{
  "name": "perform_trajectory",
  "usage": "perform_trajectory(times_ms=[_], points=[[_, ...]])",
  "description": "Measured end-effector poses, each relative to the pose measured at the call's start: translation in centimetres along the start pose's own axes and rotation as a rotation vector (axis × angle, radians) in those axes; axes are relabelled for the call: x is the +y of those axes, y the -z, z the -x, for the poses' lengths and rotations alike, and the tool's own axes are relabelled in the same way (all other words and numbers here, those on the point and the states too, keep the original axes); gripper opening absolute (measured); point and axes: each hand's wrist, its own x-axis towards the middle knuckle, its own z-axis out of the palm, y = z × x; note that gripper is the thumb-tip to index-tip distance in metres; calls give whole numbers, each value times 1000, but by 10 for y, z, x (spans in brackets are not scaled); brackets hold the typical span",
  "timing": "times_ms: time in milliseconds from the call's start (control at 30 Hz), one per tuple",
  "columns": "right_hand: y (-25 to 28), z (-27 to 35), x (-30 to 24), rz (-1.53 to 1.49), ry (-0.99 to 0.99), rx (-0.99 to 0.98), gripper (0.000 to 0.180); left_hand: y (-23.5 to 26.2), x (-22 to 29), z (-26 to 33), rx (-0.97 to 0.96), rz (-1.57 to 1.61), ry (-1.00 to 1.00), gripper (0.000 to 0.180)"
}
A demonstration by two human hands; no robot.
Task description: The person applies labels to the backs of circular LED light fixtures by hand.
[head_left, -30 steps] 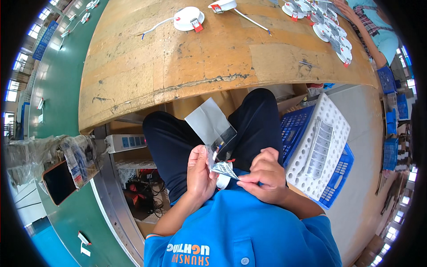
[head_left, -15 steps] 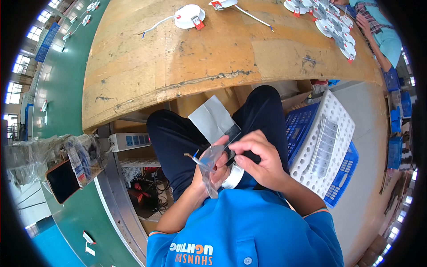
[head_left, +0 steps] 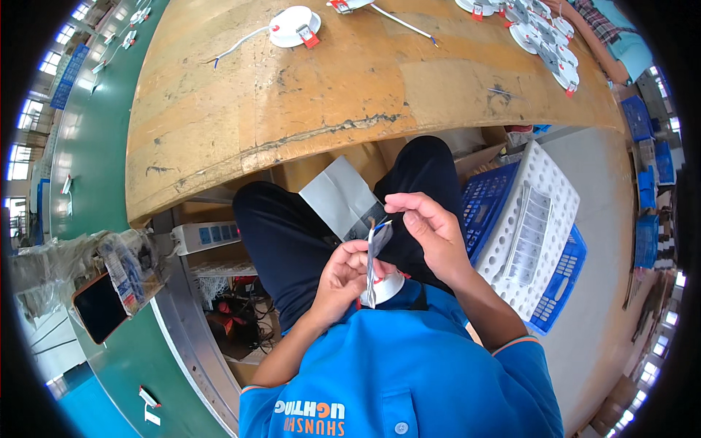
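Note:
A white two-core cable (head_left: 370,255) stands up in front of my lap, its bare blue and brown ends on top, with clear plastic film along it. My left hand (head_left: 343,276) is closed round the cable and film. Just beyond the wire ends hangs my right hand (head_left: 436,237), thumb and forefinger apart, seemingly with nothing between them. Below the fingers, partly hidden, a round white downlight (head_left: 385,290) rests against my shirt. A grey-white sheet or flat pouch (head_left: 334,193) with a dark lower end lies between my thighs.
On the worn wooden table (head_left: 277,102) lie a white downlight (head_left: 294,26) with red-tagged clips and several more at far right, near another person's arm (head_left: 595,44). Blue crates (head_left: 558,292) and a white perforated board (head_left: 540,219) stand right. A phone (head_left: 109,306) hangs left, beside a power strip (head_left: 208,235).
My right hand has moved up and away from the left, its pinch loosened. The cable and film have swung from leaning left to upright. The camera view has shifted slightly.

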Motion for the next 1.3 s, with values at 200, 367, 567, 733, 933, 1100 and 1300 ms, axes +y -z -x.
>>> perform_trajectory(times_ms=[200,367,567,733,933,1100,1300], points=[[4,0,-12,219,188,151,11,1,6,-6,417,194,142,19],[-7,1,-28,619,456,8,17,-2,23,-2,365,235,195,19],[-11,-6,-35,770,492,-48,14,-15,28,5,352,-161,98,14],[-21,2,-32,609,379,-83,11,-18,22,4,324,-370,-181,14],[-32,10,-32,285,-26,-170,9,-9,14,5,449,-622,-258,27],[-36,10,-25,249,-8,-135,10,-6,6,7,483,-641,-308,27],[-38,10,-25,206,-49,-121,10,-14,17,3,464,-864,-466,30]])
